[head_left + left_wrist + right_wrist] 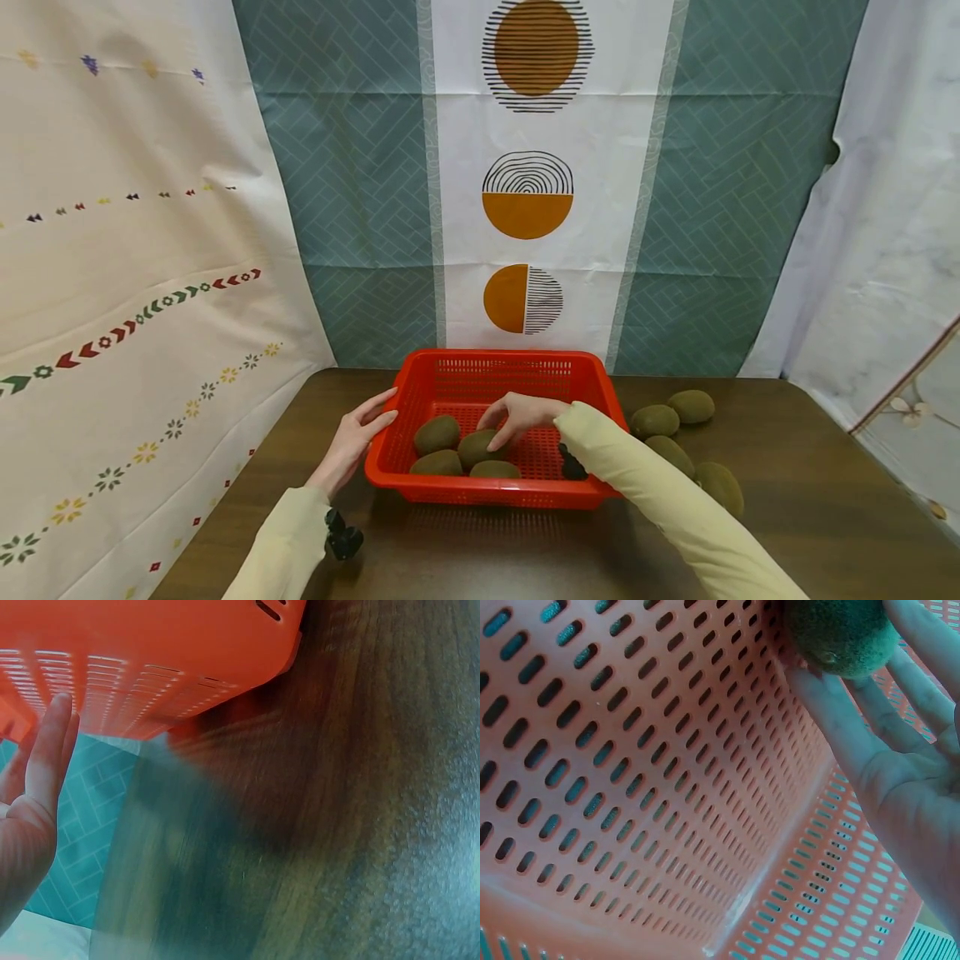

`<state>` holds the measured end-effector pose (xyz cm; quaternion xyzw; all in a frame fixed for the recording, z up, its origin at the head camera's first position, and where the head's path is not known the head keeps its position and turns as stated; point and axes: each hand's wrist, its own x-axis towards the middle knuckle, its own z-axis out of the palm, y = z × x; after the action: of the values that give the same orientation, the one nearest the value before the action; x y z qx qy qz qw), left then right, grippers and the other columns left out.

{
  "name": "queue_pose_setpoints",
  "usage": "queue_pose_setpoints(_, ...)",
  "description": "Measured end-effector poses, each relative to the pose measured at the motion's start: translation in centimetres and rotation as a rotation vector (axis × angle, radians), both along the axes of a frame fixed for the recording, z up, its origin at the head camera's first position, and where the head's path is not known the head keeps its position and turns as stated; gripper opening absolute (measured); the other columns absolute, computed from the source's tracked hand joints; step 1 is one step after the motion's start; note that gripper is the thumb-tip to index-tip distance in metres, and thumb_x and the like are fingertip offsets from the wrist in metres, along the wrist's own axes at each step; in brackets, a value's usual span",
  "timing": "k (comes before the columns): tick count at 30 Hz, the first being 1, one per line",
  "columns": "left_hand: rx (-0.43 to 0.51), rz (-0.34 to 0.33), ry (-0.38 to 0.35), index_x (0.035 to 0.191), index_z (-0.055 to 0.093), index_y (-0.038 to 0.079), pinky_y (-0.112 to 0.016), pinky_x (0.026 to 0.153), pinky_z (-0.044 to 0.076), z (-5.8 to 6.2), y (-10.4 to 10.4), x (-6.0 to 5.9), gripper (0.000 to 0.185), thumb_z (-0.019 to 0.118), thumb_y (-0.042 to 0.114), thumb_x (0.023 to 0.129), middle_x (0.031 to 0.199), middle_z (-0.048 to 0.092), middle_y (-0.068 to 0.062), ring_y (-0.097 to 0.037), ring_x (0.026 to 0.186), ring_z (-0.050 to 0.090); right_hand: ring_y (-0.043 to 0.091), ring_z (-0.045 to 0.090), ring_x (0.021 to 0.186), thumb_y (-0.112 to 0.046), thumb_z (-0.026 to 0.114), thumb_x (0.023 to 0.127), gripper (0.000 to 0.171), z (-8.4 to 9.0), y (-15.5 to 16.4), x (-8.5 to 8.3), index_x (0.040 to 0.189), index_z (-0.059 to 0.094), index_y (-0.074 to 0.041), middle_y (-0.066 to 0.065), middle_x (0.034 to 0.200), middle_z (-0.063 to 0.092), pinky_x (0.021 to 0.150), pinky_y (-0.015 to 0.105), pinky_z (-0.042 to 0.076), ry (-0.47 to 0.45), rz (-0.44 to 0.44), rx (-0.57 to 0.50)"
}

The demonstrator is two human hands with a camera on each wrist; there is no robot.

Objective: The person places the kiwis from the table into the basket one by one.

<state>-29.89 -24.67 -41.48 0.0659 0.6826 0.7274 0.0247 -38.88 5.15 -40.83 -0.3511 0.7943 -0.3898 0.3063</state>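
Reaching into the red basket (457,493), the right hand (521,414) has its fingertips curled about a kiwi (477,447) among three others, as if seating it; the left hand (352,437), fingers straight and holding nothing, rests against the basket's left rim, seemingly steadying it; more kiwis (655,421) lie right on the table (825,500).
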Motion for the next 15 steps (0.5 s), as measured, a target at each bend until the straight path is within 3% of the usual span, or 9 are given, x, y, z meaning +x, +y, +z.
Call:
queue_pose_setpoints(10, 0.000, 0.000, 0.014, 0.136, 0.040, 0.008, -0.043, 0.078, 0.047, -0.5, -0.1, -0.3, 0.052, 0.059, 0.015, 0.089, 0.131, 0.042, -0.021, -0.036, 0.106, 0.052, 0.023, 0.056, 0.096, -0.008, 0.069, 0.080, 0.038, 1.8, 1.1, -0.2, 0.115, 0.058, 0.003, 0.018, 0.112, 0.056, 0.075, 0.041, 0.050, 0.024, -0.021, -0.040)
queue_pose_setpoints(15, -0.018, 0.013, 0.033, 0.136, 0.042, 0.010, -0.043, 0.075, 0.048, -1.6, -0.4, -0.9, 0.051, 0.060, 0.018, 0.089, 0.129, 0.044, -0.020, -0.034, 0.103, 0.054, 0.024, 0.055, 0.097, -0.011, 0.069, 0.080, 0.034, 3.7, 1.8, -0.1, 0.112, 0.061, -0.004, 0.011, 0.108, 0.059, 0.075, 0.046, 0.049, 0.023, -0.053, -0.051)
